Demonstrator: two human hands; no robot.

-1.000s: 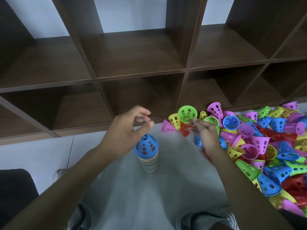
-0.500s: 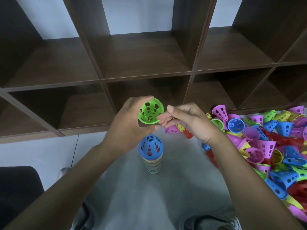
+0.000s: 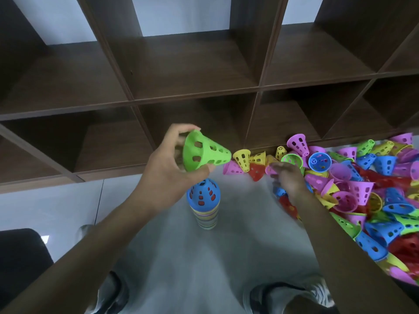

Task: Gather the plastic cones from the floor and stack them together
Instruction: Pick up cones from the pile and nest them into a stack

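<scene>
Your left hand [image 3: 169,171] has a firm grip on the green cone [image 3: 204,152], thumb and fingers curled round its wide rim, tip pointing sideways, just above the stack [image 3: 204,206] topped by a blue cone. You are mid-placement: next, I judge, turn the cone mouth-down and centre it over the blue tip before lowering. Your right hand [image 3: 289,179] reaches with fingers extended and nothing held towards the loose pile [image 3: 353,189] on the floor [image 3: 222,252] beside the shelf [image 3: 195,96].

Playroom: toy cones [image 3: 353,191], cubby shelves [image 3: 195,87]
</scene>
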